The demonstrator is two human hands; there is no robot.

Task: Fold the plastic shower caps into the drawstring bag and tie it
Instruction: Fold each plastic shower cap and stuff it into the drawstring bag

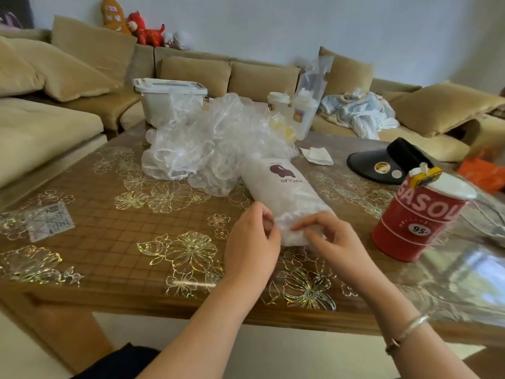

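Wood counter [103,242] w/ gold floral cover, sofa behind. Left hand [252,242] & right hand [332,242] both pinch near end of drawstring bag [284,192]. Loose shower caps [207,138] piled just beyond it.

A tan sofa [191,69] with loose cushions wraps the far and left sides of the room under a pale bluish wall [273,20], with plush toys [136,26] on its back at far left. The wooden table [109,242] in front wears a clear cover with gold flowers, and bright window light reflects on it at near right.
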